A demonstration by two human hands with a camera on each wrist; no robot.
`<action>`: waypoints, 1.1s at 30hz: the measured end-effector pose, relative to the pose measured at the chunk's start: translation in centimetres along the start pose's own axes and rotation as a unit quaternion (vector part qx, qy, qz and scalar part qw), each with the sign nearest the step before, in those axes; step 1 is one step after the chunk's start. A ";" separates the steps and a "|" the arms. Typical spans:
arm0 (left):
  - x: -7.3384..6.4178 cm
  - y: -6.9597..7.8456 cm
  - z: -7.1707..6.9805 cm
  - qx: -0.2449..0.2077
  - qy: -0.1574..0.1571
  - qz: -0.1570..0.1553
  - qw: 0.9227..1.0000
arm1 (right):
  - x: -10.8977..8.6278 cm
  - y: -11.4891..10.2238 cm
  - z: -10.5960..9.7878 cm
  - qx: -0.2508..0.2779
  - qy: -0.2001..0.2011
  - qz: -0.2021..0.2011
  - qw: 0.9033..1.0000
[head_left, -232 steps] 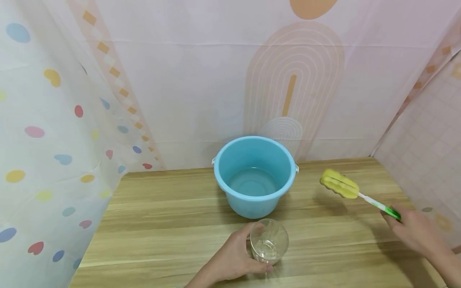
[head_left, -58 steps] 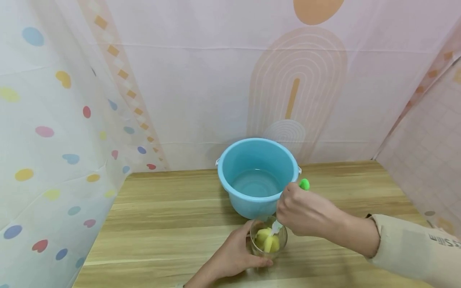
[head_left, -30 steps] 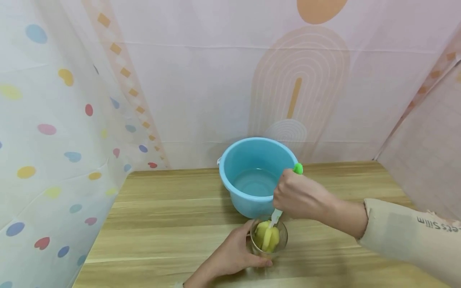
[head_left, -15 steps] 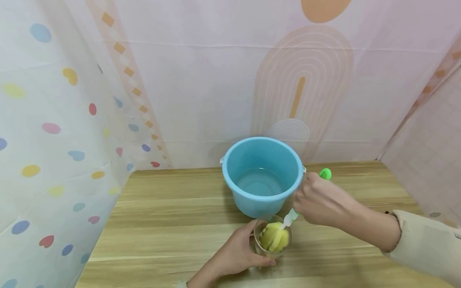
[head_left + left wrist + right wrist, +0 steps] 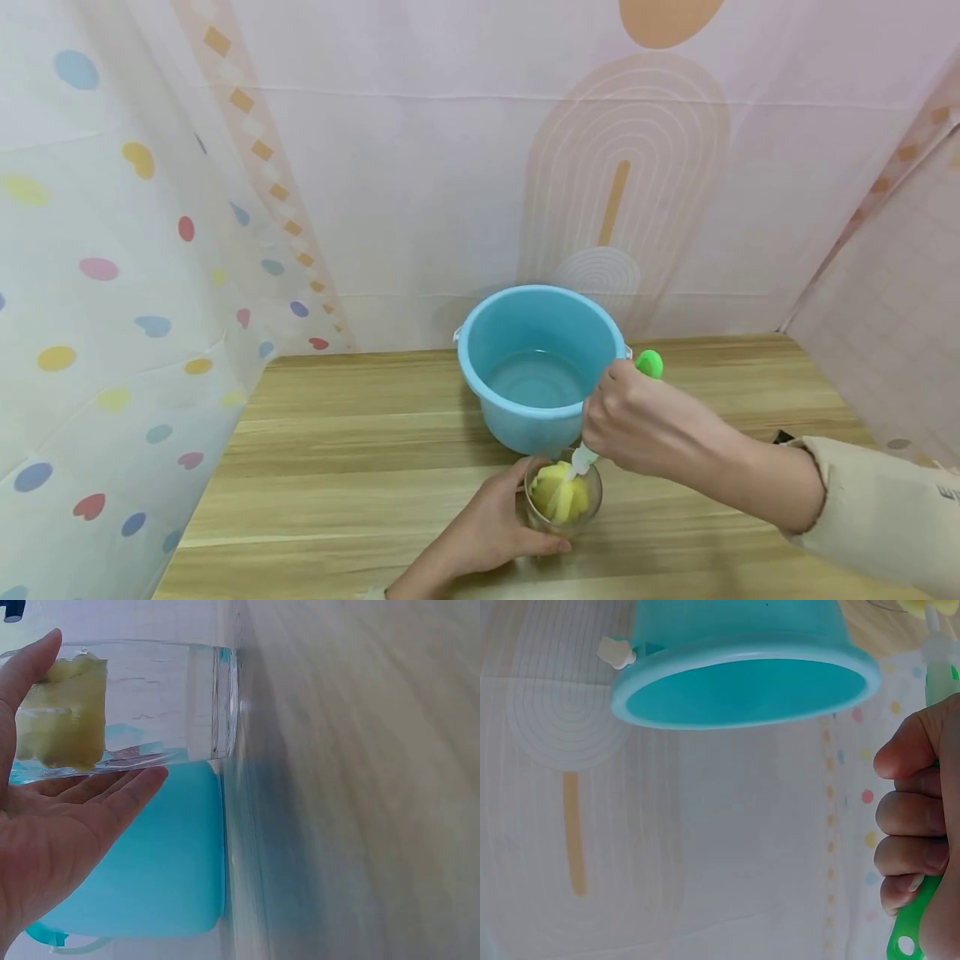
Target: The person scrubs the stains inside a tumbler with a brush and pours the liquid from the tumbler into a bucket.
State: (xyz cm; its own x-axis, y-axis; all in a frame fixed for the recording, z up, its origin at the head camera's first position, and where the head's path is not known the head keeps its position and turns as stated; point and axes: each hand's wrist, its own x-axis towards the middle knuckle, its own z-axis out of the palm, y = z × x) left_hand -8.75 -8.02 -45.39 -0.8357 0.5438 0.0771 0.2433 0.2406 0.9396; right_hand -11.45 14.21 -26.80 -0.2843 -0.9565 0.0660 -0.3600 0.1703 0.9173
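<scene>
My left hand [image 5: 487,523] holds a clear drinking glass [image 5: 161,697] from its left side, thumb in front and fingers behind. The glass stands on the table. In my right hand [image 5: 641,421] is a sponge cup brush, its green handle end [image 5: 649,363] sticking out above the fist. The yellow sponge head [image 5: 558,492] is inside the glass, with the white neck [image 5: 582,460] leaning up to the right. The left wrist view shows the sponge [image 5: 67,712] in the upper half of the glass, above its base. Curled fingers [image 5: 907,814] wrap the handle in the right wrist view.
Right behind the glass stands a light blue bucket [image 5: 525,427] with shallow water in its bottom. The wood-grain table [image 5: 337,467] extends to both sides. Patterned curtains [image 5: 420,192] hang behind and at the left and right.
Earlier the brush was held out over the table at the right; now its sponge is in the glass. Lately the right hand has shifted right, then back left. The left hand keeps its hold.
</scene>
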 end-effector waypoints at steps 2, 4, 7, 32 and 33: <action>0.0 0.0 0.0 -0.004 -0.002 0.001 1.000 | 0.4 0.2 0.1 0.000 -0.004 0.001 1.000; 0.0 0.0 0.0 -0.007 -0.003 0.000 1.000 | 0.8 0.3 0.4 0.001 -0.011 0.002 1.000; 0.0 -0.1 0.0 -0.013 -0.004 0.001 1.000 | 1.2 0.5 0.9 0.006 -0.019 0.004 1.000; 0.0 -0.1 0.1 0.001 0.002 0.009 1.000 | -0.9 0.8 1.8 0.079 -0.050 0.022 0.995; 0.0 -0.1 0.1 0.000 0.002 0.009 1.000 | -1.1 0.8 1.7 0.079 -0.052 0.022 0.995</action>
State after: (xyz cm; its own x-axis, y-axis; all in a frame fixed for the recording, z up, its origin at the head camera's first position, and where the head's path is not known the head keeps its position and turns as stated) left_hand -8.79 -7.98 -45.54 -0.8328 0.5454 0.0950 0.2587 0.2316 0.9378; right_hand -12.91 15.77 -26.76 -0.3897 -0.9192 0.0565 -0.4784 0.2545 0.8405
